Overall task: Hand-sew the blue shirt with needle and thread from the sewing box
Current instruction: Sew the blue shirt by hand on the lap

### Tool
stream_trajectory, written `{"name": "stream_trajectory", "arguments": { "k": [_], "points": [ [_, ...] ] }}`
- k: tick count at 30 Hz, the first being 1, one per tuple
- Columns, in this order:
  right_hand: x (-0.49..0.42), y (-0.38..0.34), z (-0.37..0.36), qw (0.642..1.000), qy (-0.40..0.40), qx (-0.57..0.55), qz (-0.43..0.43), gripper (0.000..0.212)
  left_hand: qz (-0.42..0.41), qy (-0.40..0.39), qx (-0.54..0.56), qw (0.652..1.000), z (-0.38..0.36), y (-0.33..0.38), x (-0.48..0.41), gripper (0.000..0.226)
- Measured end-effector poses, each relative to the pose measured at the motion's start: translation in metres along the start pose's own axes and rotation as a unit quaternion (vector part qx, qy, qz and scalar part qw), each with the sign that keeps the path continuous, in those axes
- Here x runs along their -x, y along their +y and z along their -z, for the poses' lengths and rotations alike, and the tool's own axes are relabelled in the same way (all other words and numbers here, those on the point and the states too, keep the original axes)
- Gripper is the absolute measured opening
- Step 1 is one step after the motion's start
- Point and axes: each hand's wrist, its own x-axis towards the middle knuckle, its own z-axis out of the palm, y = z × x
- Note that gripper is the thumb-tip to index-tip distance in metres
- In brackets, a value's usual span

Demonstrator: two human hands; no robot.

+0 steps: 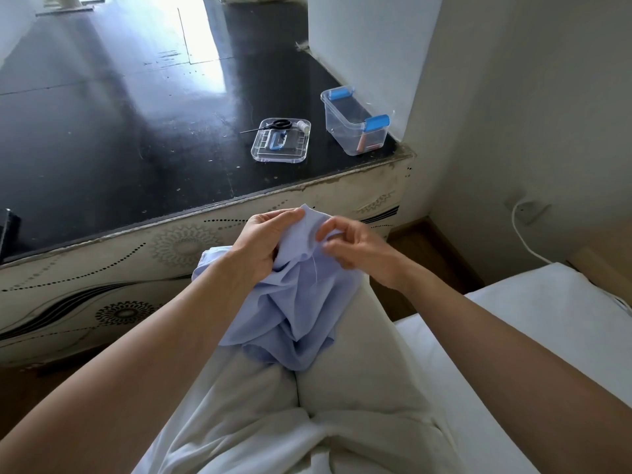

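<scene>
A black platform top [102, 131] is spread across the upper left, edged by a patterned white side panel [171, 248]. A white mattress [513, 336] is seen at the lower right, and the person's legs in white trousers [342, 388] are stretched forward from it.

Both bare forearms are extended from the lower corners and are brought together above the knees. The blue shirt [290, 302] is bunched on the lap, and its upper part is lifted between the two hands.

The left hand [263, 237] is turned with its back upward. Its fingers are curled round a gathered fold of the shirt, and the thumb is laid along the raised top edge. The right hand [359, 248] is bent at the wrist, with its fingers curled. Thumb and forefinger are pressed together in a pinch at the shirt's fold. The hand is slightly blurred, so it cannot be told whether a needle is held in that pinch. A thin pale thread [316, 268] is seen hanging down the cloth just below the pinch.

The clear sewing box [355, 126] with blue clips is stood near the platform's corner, well apart from the hands. Its lid [290, 153] is laid beside it. Black scissors [277, 124] and a white spool [302, 124] are rested on the lid's far edge.
</scene>
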Motion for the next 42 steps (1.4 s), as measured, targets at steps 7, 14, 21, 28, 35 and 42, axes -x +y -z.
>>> {"name": "stream_trajectory", "arguments": {
  "k": [7,14,21,28,35,42],
  "points": [
    [-0.010,-0.007,0.023,0.989,0.130,-0.065,0.028,0.015,-0.090,-0.064,-0.182,0.977,0.005,0.004,0.011,0.019],
    [-0.019,-0.011,0.021,0.996,0.036,-0.061,0.051,0.043,-0.120,-0.105,-0.283,0.946,0.008,0.008,0.018,0.013],
    [-0.018,-0.009,0.023,0.993,-0.093,-0.068,-0.027,0.018,-0.140,-0.135,-0.320,0.927,0.014,0.009,0.014,0.014],
    [-0.013,-0.001,0.027,0.996,-0.070,-0.042,-0.020,0.019,-0.158,-0.102,-0.383,0.904,0.020,0.003,0.005,0.033],
    [-0.011,0.010,0.029,0.994,-0.086,-0.055,-0.036,0.023,-0.196,-0.077,-0.376,0.902,0.023,-0.005,0.002,0.014],
    [-0.010,0.009,0.030,0.989,-0.116,-0.081,-0.043,0.018,-0.192,-0.092,-0.362,0.907,0.018,-0.006,0.005,0.013]
  ]
}}
